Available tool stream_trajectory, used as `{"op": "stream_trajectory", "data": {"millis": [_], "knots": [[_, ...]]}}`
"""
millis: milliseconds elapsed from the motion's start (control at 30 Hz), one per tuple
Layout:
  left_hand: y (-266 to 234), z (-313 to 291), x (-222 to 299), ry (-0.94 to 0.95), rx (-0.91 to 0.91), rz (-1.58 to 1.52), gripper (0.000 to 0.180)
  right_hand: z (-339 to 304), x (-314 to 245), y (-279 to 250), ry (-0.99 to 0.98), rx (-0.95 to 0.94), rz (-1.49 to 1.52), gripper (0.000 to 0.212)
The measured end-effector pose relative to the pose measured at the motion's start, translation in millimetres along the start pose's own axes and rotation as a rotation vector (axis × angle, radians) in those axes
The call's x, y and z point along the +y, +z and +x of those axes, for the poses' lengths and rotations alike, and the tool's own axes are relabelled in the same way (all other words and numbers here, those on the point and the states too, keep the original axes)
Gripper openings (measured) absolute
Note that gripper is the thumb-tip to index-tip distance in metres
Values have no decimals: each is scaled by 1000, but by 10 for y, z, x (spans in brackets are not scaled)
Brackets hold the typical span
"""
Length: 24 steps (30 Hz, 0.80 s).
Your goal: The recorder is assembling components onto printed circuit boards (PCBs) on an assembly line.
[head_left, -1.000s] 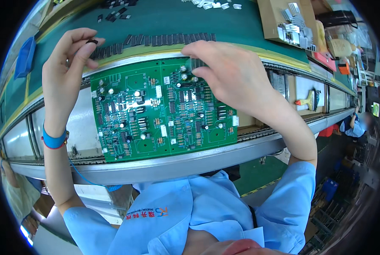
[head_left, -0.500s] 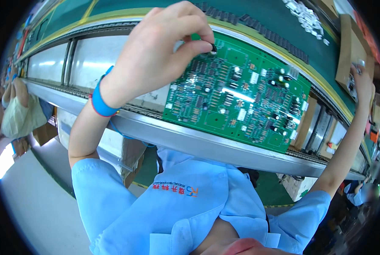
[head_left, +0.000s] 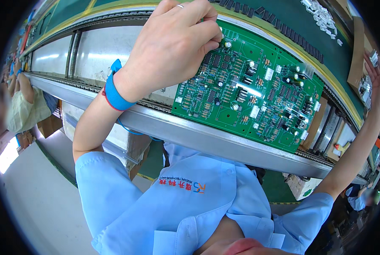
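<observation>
Across two metal rails, up toward two o'clock from the picture's centre, lies a flat green circuit board (head_left: 228,115) crowded with small parts. It looks light and stiff, probably fragile where thin-legged components stand up, with a smooth, perhaps slippery surface; its bare margins seem the best hold. From the board's middle, the left hand (head_left: 168,51), wearing a blue fabric wrist strap (head_left: 117,95), reaches to the ten o'clock side, thumb and fingers pinched together at the edge; whether they grip a part is hidden. At three o'clock, well apart, the right hand (head_left: 378,76) has its fingers extended beside a brown cardboard box (head_left: 357,51) of silvery metal pieces (head_left: 364,87); I cannot tell whether they grip one.

Toward six o'clock runs the broad silver near rail (head_left: 228,144). At one o'clock, a row of black rectangular chips (head_left: 285,30) lines the dark green bench (head_left: 279,7), with loose white pieces (head_left: 320,19) slightly clockwise. Farther out, a person in a pale top (head_left: 24,110) appears at nine o'clock, and another in light blue (head_left: 357,201) between four and five.
</observation>
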<state>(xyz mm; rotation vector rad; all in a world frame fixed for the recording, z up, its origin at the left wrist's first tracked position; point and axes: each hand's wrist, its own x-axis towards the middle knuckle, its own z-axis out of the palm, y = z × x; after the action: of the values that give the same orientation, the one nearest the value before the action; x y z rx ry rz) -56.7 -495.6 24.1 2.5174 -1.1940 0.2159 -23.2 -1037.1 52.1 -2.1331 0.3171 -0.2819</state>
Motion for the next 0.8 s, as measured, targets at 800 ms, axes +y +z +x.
{"op": "stream_trajectory", "data": {"millis": [800], "knots": [[451, 140, -600, 539, 867, -544, 12, -904, -1185, 2083, -104, -799, 159, 37]]}}
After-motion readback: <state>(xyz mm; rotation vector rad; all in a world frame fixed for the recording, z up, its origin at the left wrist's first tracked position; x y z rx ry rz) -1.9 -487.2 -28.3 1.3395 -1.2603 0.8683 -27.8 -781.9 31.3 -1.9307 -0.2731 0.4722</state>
